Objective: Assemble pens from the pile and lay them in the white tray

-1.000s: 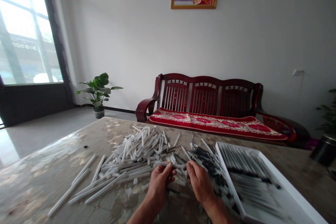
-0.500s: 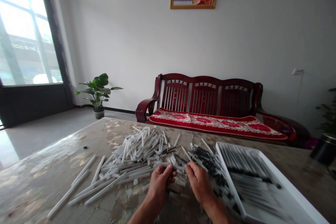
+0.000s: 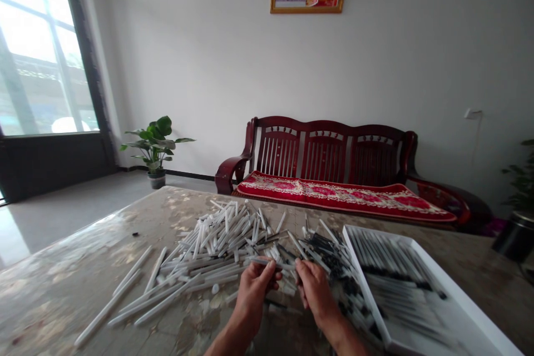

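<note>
My left hand [image 3: 254, 289] is closed, thumb against fingers, on a pale slim pen barrel [image 3: 261, 260] that juts out to the left. Close by on the right, my right hand [image 3: 315, 289] has its fingers pinched together; what they hold, if anything, is too small to make out. A gap separates the two hands. Behind and left of them lies a heap of whitish pen barrels [image 3: 225, 233]. Dark pen caps and small black parts [image 3: 327, 250] are spread past my right hand, up to a white box.
The white box [image 3: 467, 311] at the right holds rows of pens [image 3: 392, 256] with black ends. A patterned cloth [image 3: 167, 206] covers the table. Beyond stand a red wooden bench [image 3: 325, 150] and a potted plant [image 3: 156, 147]. Several loose barrels [image 3: 108, 308] lie at the left.
My right hand has turned slightly and its fingers have curled in more. My left hand stays nearly in place with the pen barrel.
</note>
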The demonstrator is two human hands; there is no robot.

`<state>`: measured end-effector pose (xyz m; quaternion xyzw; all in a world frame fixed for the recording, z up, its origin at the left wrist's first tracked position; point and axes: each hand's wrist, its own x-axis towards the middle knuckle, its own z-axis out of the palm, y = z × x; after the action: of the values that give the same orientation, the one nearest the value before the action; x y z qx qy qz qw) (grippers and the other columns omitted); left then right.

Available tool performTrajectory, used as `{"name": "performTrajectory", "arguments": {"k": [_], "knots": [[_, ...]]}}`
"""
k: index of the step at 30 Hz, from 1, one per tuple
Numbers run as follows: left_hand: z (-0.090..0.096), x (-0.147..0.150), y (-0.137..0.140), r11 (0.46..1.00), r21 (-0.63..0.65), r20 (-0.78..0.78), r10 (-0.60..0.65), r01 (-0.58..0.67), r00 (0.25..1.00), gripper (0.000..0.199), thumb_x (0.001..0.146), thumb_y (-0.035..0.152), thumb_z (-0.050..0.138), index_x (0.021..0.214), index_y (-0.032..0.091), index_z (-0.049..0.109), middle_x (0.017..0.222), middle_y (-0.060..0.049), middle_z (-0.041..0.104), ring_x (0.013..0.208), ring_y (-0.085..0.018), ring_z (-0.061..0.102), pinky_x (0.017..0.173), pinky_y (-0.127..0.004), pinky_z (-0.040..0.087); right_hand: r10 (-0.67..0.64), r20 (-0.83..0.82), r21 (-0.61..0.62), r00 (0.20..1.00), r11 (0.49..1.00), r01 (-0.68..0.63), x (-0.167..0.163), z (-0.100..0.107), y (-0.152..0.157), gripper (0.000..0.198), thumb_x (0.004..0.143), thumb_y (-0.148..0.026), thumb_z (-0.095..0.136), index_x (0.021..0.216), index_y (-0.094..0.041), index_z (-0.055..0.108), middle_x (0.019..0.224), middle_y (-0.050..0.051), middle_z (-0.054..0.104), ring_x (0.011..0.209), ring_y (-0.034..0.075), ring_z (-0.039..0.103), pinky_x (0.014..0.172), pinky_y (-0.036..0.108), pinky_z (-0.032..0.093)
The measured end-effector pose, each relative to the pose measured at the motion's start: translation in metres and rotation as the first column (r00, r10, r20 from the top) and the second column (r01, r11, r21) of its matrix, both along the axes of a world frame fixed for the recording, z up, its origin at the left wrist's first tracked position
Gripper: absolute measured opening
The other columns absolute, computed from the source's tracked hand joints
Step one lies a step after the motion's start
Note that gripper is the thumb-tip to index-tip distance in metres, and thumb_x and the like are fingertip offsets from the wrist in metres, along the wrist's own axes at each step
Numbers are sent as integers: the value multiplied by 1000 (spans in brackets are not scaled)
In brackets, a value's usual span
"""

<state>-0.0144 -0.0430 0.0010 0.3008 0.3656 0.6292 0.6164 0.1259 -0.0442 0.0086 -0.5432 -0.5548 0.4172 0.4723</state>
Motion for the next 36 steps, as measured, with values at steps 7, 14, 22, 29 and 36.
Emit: {"name": "performTrajectory", "arguments": {"k": [7, 14, 22, 29, 36], "knots": [[-5, -3, 8, 992, 11, -182, 127, -127, 975, 50, 56, 46, 84, 92, 17, 64, 79, -5, 71, 66, -18, 66, 56, -27, 50, -111, -54, 82, 992, 990, 116, 2, -4, 7, 52, 79, -66, 46, 48, -24, 38, 38, -7, 33, 32, 9, 31, 34, 23, 21], [-4, -16, 2, 835, 549, -754, 484, 21, 444, 25, 78, 25, 68, 103, 31, 72, 112, -5, 72, 110, -29, 62, 95, -46, 48, -204, -8, 173, 979, 964, 202, 9, 0, 10, 51, 79, -62, 44, 45, -25, 37, 39, -5, 34, 37, 11, 32, 39, 25, 25], [-3, -17, 1, 752, 615, -788, 585, 236, 190, 9, 83, 24, 65, 87, 28, 72, 83, -2, 76, 88, -25, 69, 89, -42, 48, -174, -90, 155, 981, 970, 186, 6, 11, 2, 56, 77, -69, 49, 46, -24, 39, 40, -6, 34, 37, 10, 32, 40, 24, 27], [0, -13, 1, 923, 370, -666, 342, -104, 663, 14, 85, 37, 60, 85, 24, 65, 82, -4, 76, 81, -24, 69, 76, -34, 49, -79, -17, 73, 997, 994, 80, 8, 13, 2, 49, 84, -64, 44, 68, -20, 59, 52, -3, 52, 45, 14, 49, 43, 23, 37], [-2, -16, 14, 974, 109, -239, 220, -199, 946, 39, 73, 56, 68, 83, 20, 60, 89, -10, 76, 81, -23, 69, 69, -31, 48, 114, 473, 106, 874, 977, -185, 23, 9, 5, 15, 72, -19, 59, 70, -23, 74, 72, 0, 74, 73, 18, 68, 67, 24, 45]]}}
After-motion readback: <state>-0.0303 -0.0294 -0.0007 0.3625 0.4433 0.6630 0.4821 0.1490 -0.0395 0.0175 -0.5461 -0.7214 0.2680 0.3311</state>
